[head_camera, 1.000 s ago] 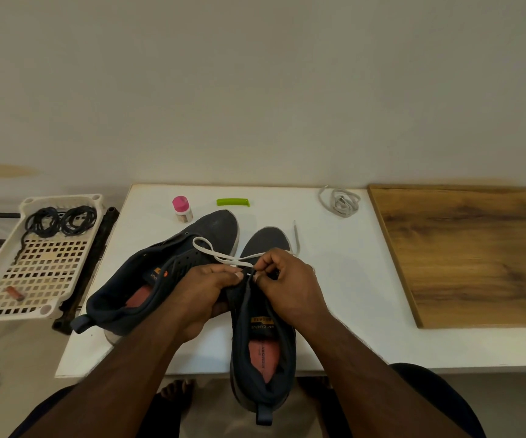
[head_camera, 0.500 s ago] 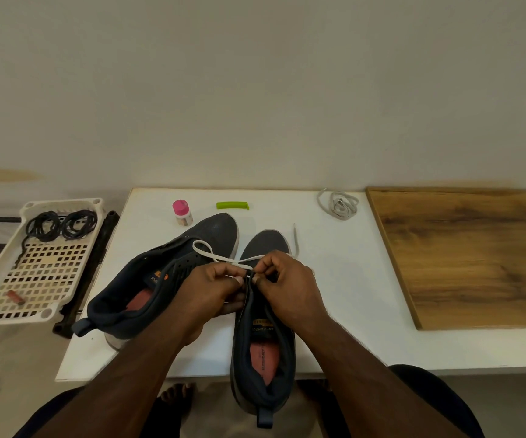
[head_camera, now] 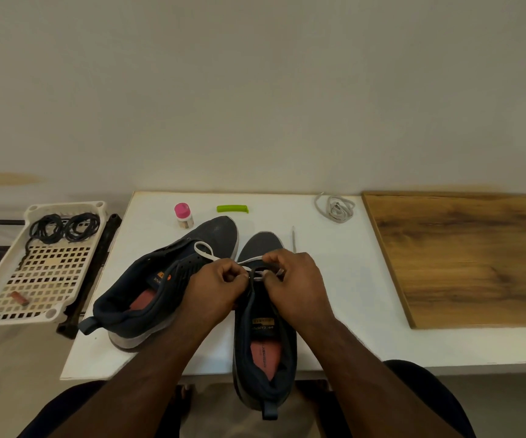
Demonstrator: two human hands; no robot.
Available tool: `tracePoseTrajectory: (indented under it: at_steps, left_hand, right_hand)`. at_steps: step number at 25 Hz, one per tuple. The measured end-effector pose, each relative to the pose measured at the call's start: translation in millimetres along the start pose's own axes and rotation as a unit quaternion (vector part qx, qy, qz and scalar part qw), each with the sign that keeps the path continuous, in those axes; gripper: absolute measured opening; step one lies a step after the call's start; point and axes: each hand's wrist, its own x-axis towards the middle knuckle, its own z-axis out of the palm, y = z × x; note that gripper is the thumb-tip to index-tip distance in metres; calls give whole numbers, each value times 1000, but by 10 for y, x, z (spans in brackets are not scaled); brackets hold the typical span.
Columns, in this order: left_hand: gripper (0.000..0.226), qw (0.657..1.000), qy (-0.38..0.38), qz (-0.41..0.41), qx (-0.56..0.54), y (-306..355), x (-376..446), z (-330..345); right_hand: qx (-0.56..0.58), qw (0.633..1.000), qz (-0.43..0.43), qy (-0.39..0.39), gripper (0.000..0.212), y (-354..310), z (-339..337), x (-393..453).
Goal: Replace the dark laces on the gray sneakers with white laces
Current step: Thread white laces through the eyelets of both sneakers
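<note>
Head view: the white lace (head_camera: 257, 267) crosses the front eyelets of the near sneaker (head_camera: 263, 336), whose heel overhangs the counter (head_camera: 334, 279) edge. The left hand (head_camera: 216, 294) and right hand (head_camera: 293, 286) both pinch it just above the tongue, fingertips almost touching. Compared with half a second ago, the hands sit slightly closer together. The second sneaker (head_camera: 160, 286) lies tilted just left of the near sneaker. Further left, a white basket (head_camera: 38, 267) holds coiled dark laces (head_camera: 65, 227). A spare white lace (head_camera: 336, 208) rests beyond, to the right.
</note>
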Motion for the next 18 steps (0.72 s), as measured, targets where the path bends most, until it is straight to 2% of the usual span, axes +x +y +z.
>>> tracePoseTrajectory:
  at_steps: [2, 4, 7, 10, 12, 13, 15, 16, 17, 18]
  left_hand:
    - [9, 1000, -4, -5, -17, 25, -25, -12]
    - [8, 997, -20, -21, -67, 66, -55, -43]
    - [10, 994, -34, -32, -103, 73, -65, -87]
    - [10, 993, -45, -43, -97, 117, -121, -88]
    - [15, 995, -2, -29, -100, 222, -149, -98]
    - [19, 988, 27, -33, -151, 278, -155, -123]
    - [22, 944, 55, -63, -318, 327, -129, -197]
    - [21, 929, 58, -68, -359, 320, -119, -230]
    - [18, 938, 60, -61, -337, 284, -105, -247]
    - [13, 968, 54, -35, -243, 228, -89, -246]
  right_hand:
    - [6, 1000, 17, 10, 21, -48, -140, -83]
    - [16, 998, 2, -67, 27, -158, -192, -254]
    - [-97, 982, -46, -156, 48, -296, -78, -453]
    - [-163, 979, -33, -115, 36, -298, 26, -522]
    - [-170, 981, -16, -90, 28, -266, 73, -542]
    - [-169, 982, -8, -84, 27, -244, 99, -544]
    - [-158, 984, -3, -79, 28, -199, 144, -532]
    - [-152, 985, -4, -79, 33, -184, 167, -526]
    - [-146, 986, -7, -80, 39, -172, 181, -522]
    - [-143, 987, -12, -78, 44, -162, 186, -519]
